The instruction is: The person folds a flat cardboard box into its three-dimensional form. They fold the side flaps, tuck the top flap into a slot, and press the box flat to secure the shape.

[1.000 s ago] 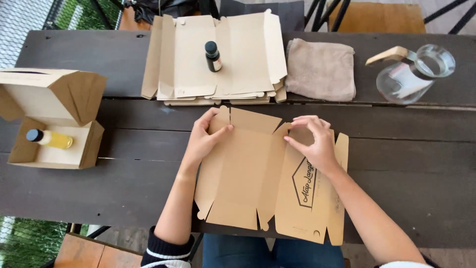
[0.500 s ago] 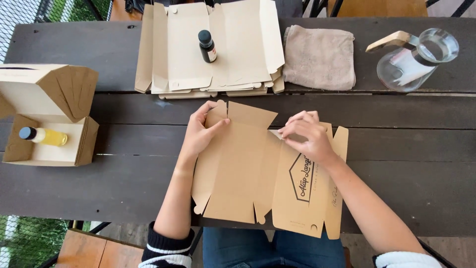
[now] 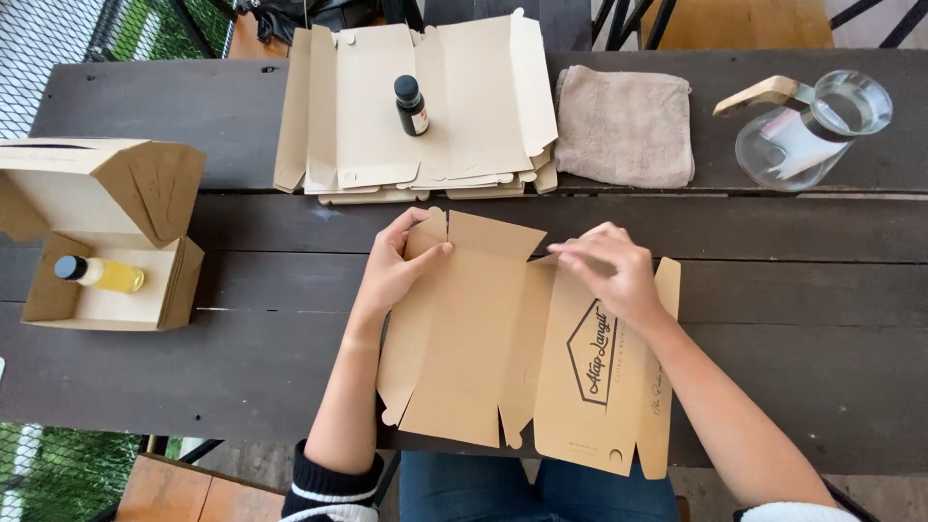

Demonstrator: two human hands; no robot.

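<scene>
A flat brown cardboard box blank (image 3: 483,338) with a printed hexagon logo lies on the dark wooden table (image 3: 242,377) in front of me. My left hand (image 3: 396,266) pinches its upper left flap between thumb and fingers. My right hand (image 3: 614,271) rests on the blank's upper right part, fingers pressing a fold near the top edge.
A stack of pale flat box blanks (image 3: 416,106) sits at the back with a small dark bottle (image 3: 411,104) standing on it. A grey folded cloth (image 3: 623,124) and a glass jug (image 3: 807,130) lie to the right. An open cardboard box (image 3: 97,232) at left holds a yellow bottle (image 3: 101,274).
My right hand has slid slightly left along the top edge of the blank. My left hand keeps its hold on the upper left flap.
</scene>
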